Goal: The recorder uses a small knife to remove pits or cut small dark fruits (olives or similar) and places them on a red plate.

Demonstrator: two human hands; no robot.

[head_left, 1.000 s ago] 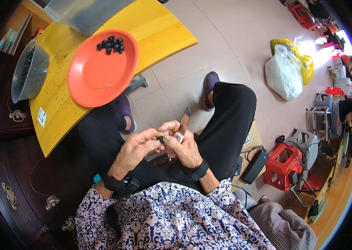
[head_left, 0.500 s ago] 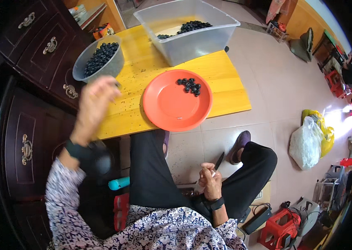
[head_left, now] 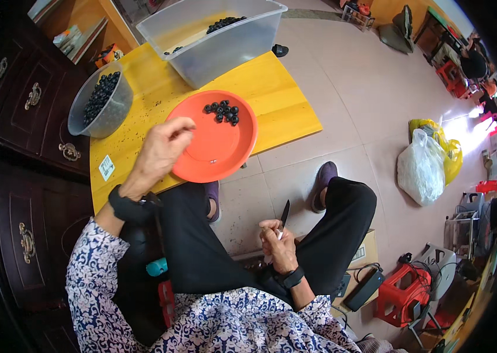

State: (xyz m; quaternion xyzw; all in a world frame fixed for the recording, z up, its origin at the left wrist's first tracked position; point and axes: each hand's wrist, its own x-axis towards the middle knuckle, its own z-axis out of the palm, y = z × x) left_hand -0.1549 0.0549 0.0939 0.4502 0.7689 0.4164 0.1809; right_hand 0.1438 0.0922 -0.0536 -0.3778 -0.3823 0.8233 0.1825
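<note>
My left hand (head_left: 169,144) is over the left rim of a round orange-red plate (head_left: 225,159), its fingers loosely curled with thumb and forefinger slightly apart; nothing shows between them. Several small, round, blue-black, blueberry-like fruits (head_left: 223,112) lie together in the far part of the plate. A tiny pale bit rests on its near side. Low between my knees, my right hand (head_left: 279,246) is closed around the pale handle of a small knife (head_left: 285,215), its dark blade pointing up and away. Part of the handle is hidden by the fingers.
The plate stands on a yellow wooden tabletop (head_left: 278,112) sprinkled with dark crumbs. A round clear tub (head_left: 120,109) and a large clear plastic bin (head_left: 225,56) hold more dark fruits. Dark drawers (head_left: 22,203) flank the left; tied plastic bags (head_left: 422,170) and a red stool (head_left: 398,297) stand right.
My left hand has moved from beside the round tub to the plate's left edge. The whole view has shifted, so the table appears further left. My right hand keeps the knife.
</note>
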